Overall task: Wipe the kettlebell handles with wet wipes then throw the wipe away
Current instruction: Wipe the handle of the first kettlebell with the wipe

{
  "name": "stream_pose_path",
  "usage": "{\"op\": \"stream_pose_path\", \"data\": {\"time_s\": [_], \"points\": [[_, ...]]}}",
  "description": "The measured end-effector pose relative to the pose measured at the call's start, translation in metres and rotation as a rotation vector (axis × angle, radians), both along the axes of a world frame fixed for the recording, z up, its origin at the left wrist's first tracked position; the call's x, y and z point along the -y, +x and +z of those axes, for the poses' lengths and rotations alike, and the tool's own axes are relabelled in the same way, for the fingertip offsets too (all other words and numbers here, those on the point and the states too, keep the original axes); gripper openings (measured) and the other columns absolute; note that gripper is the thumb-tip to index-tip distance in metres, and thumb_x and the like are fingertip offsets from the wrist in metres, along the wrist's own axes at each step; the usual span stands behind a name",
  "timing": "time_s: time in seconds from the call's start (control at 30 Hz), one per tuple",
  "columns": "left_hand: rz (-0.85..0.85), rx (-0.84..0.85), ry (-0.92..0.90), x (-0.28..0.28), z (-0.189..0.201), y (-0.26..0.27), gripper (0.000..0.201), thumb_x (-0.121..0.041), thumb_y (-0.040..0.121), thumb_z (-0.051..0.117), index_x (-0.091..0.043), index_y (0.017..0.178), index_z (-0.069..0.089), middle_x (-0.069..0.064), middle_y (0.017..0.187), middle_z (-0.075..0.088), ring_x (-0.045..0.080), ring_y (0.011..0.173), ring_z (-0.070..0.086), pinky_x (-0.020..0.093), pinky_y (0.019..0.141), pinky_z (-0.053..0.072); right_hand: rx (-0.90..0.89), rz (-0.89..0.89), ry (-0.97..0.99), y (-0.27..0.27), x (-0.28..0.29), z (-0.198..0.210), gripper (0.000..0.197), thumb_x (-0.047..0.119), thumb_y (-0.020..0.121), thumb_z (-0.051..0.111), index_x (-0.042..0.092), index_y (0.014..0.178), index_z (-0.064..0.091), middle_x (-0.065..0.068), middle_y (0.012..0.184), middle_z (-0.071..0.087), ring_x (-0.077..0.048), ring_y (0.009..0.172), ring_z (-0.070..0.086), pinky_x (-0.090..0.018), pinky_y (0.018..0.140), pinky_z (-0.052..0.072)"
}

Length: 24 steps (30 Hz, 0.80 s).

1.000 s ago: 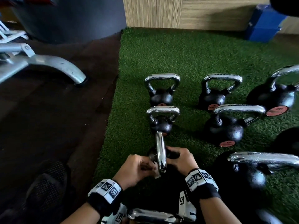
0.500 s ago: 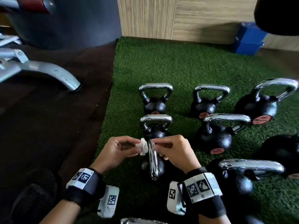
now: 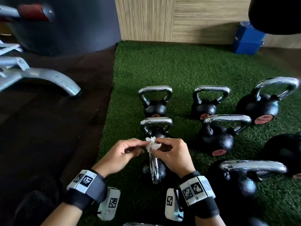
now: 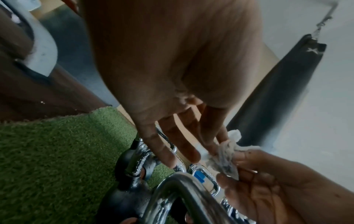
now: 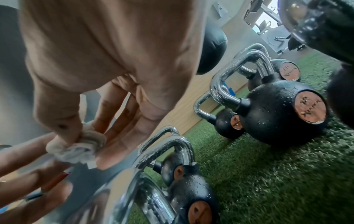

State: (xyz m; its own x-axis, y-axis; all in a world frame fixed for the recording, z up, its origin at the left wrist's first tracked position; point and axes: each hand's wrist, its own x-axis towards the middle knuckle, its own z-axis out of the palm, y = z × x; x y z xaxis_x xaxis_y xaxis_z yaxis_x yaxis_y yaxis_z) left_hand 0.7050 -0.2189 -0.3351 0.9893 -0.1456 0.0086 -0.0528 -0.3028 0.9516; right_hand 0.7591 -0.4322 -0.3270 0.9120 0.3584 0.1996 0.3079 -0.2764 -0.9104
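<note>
The wipe (image 3: 152, 145) is a small white crumpled wad, greyed in places, pinched above the nearest kettlebell (image 3: 154, 168). That kettlebell is black with a chrome handle (image 3: 153, 163) seen edge-on, standing on green turf (image 3: 162, 66). More black kettlebells (image 3: 215, 137) with beaded, wet chrome handles stand behind and right.

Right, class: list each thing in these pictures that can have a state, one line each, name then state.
wipe: crumpled, pinched between both hands above the nearest handle.
left hand: pinches the wipe.
right hand: pinches the wipe.
nearest kettlebell: upright on the turf, handle edge-on to the head view.
other kettlebells: upright, handles beaded with droplets.
</note>
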Motion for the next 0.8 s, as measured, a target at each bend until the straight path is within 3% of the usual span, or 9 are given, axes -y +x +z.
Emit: {"op": "stream_pose_path", "data": {"time_s": [0.07, 0.13, 0.23, 0.3, 0.4, 0.47, 0.53, 0.67, 0.8], "points": [[0.025, -0.027, 0.101, -0.002, -0.012, -0.003, 0.068, 0.005, 0.09, 0.069, -0.051, 0.129, 0.062, -0.015, 0.123, 0.065, 0.011, 0.113, 0.065, 0.024, 0.098, 0.053, -0.009, -0.056, -0.041, 0.006, 0.005, -0.008, 0.017, 0.038, 0.078, 0.078, 0.021, 0.083, 0.08, 0.001, 0.067, 0.073, -0.009, 0.063, 0.069, -0.036, 0.062, 0.057], [0.057, -0.138, 0.28, -0.001, -0.028, -0.005, 0.086, -0.01, 0.078, 0.086, -0.061, 0.135, 0.047, -0.017, 0.137, 0.056, 0.011, 0.126, 0.057, 0.03, 0.101, 0.052, -0.017, -0.144, -0.119, 0.018, 0.012, -0.022, 0.021, 0.037, 0.078, 0.077, 0.017, 0.078, 0.078, 0.002, 0.066, 0.072, -0.008, 0.064, 0.069, -0.03, 0.063, 0.056], [-0.116, -0.26, 0.572, 0.011, -0.06, -0.007, 0.136, -0.036, 0.057, 0.099, -0.026, 0.162, 0.013, -0.003, 0.166, 0.022, 0.016, 0.154, 0.023, 0.038, 0.125, 0.026, -0.059, -0.191, -0.261, 0.033, 0.02, -0.042, 0.016, 0.034, 0.076, 0.082, 0.019, 0.074, 0.08, 0.008, 0.067, 0.073, -0.003, 0.069, 0.067, -0.009, 0.059, 0.046], [-0.225, -0.19, 0.557, 0.028, -0.082, -0.005, 0.155, -0.047, 0.05, 0.1, -0.011, 0.162, -0.002, 0.004, 0.171, 0.004, 0.016, 0.158, 0.006, 0.035, 0.129, 0.012, -0.1, -0.163, -0.347, 0.039, 0.018, -0.053, 0.018, 0.034, 0.078, 0.079, 0.017, 0.074, 0.079, 0.003, 0.069, 0.074, -0.008, 0.068, 0.068, -0.017, 0.063, 0.049], [-0.206, -0.14, 0.741, 0.054, -0.107, -0.001, 0.154, -0.077, 0.058, 0.081, -0.007, 0.161, -0.009, 0.008, 0.17, -0.012, 0.022, 0.158, -0.007, 0.033, 0.129, 0.003, -0.158, -0.126, -0.404, 0.045, 0.006, -0.064, 0.012, 0.029, 0.081, 0.077, 0.017, 0.082, 0.079, 0.003, 0.079, 0.076, -0.01, 0.076, 0.07, -0.023, 0.076, 0.055], [-0.175, -0.037, 0.978, 0.061, -0.115, 0.0, 0.139, -0.093, 0.068, 0.053, -0.006, 0.161, -0.002, 0.011, 0.169, -0.007, 0.027, 0.157, -0.002, 0.033, 0.127, 0.004, -0.189, -0.105, -0.405, 0.045, 0.001, -0.069, 0.01, 0.028, 0.081, 0.076, 0.018, 0.085, 0.078, 0.007, 0.077, 0.074, -0.003, 0.071, 0.066, -0.008, 0.069, 0.051], [-0.156, 0.08, 0.992, 0.061, -0.119, 0.0, 0.126, -0.092, 0.076, 0.041, -0.007, 0.162, 0.005, 0.013, 0.169, 0.0, 0.029, 0.155, 0.007, 0.031, 0.127, 0.006, -0.231, -0.056, -0.446, 0.046, -0.002, -0.074, 0.01, 0.029, 0.083, 0.076, 0.02, 0.082, 0.078, 0.009, 0.07, 0.067, -0.002, 0.065, 0.06, -0.001, 0.054, 0.04], [-0.061, 0.103, 0.738, 0.056, -0.118, -0.005, 0.115, -0.066, 0.074, 0.066, -0.005, 0.16, 0.019, 0.008, 0.159, 0.028, 0.023, 0.142, 0.038, 0.014, 0.113, 0.024, -0.335, -0.024, -0.46, 0.042, -0.002, -0.084, 0.034, 0.031, 0.082, 0.08, 0.028, 0.052, 0.064, 0.012, 0.051, 0.056, 0.006, 0.049, 0.053, -0.007, 0.048, 0.037], [-0.03, 0.077, 0.705, 0.052, -0.117, -0.002, 0.116, -0.062, 0.069, 0.073, -0.013, 0.16, 0.019, 0.002, 0.154, 0.031, 0.02, 0.131, 0.049, 0.018, 0.098, 0.037, -0.321, -0.09, -0.302, 0.039, -0.006, -0.084, 0.004, 0.027, 0.081, 0.081, 0.023, 0.082, 0.08, 0.011, 0.06, 0.067, 0.009, 0.054, 0.058, -0.006, 0.053, 0.042]]}}
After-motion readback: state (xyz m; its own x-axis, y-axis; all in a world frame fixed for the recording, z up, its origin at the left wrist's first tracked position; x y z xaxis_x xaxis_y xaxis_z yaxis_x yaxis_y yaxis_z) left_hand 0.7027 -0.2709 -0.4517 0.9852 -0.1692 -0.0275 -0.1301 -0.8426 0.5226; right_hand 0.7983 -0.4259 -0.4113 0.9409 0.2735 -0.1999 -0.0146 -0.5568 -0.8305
